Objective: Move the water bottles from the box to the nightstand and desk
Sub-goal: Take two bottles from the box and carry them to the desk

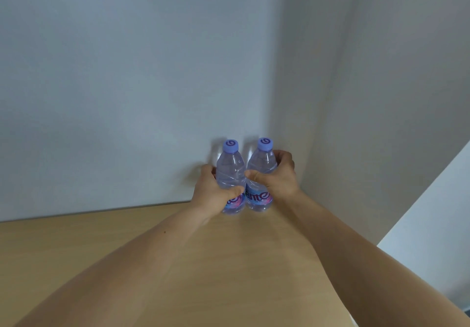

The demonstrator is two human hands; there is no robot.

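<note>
Two clear water bottles with purple caps and blue-pink labels stand upright side by side at the far edge of a light wooden surface (127, 250), close to the wall. My left hand (211, 194) grips the left bottle (230, 166) around its middle. My right hand (278, 176) grips the right bottle (263, 160) around its middle. The bottles touch or nearly touch each other. Their bases appear to rest on the wood. No box is in view.
A pale wall (127, 85) rises directly behind the bottles, and a second wall (381, 97) meets it in a corner to the right. A white slanted surface (437, 225) shows at the lower right. The wooden top stretches wide to the left.
</note>
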